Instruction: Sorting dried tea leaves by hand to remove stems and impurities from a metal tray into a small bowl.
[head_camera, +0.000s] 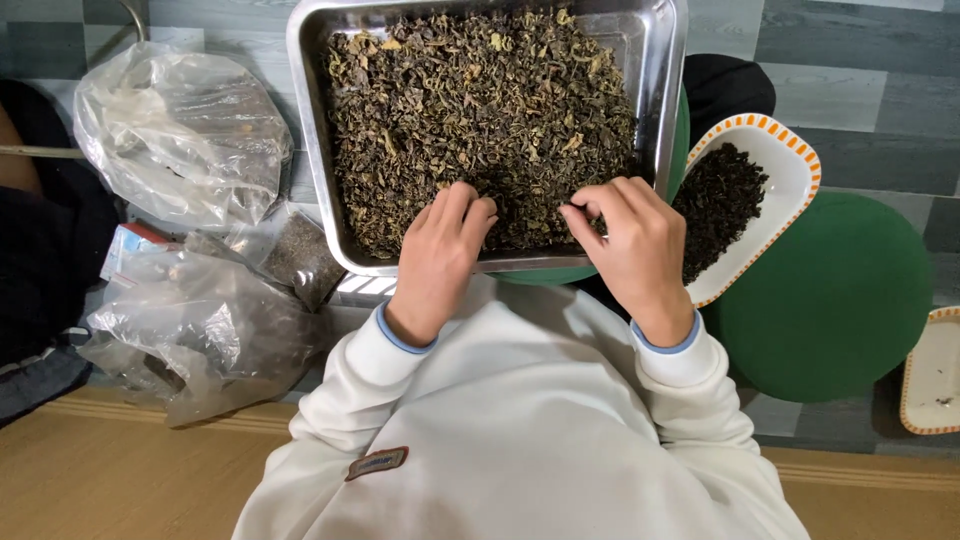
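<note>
A steel tray (312, 130) holds a heap of dried greenish-brown leaves (480, 110). My left hand (440, 255) rests at the tray's near edge, fingers curled into the leaves. My right hand (630, 245) is beside it at the near right corner, thumb and fingers pinched on a few leaves. Both arms wear white sleeves with blue cuffs. To the right, a white dish with an orange-patterned rim (795, 180) carries a pile of darker dried leaves (715, 205).
Crumpled clear plastic bags (180, 130) lie at the left, one (300, 258) with dark leaf bits. A round green stool (830, 295) sits right, with another orange-rimmed dish (930, 375) at the far right. A dark garment (40, 260) fills the left edge.
</note>
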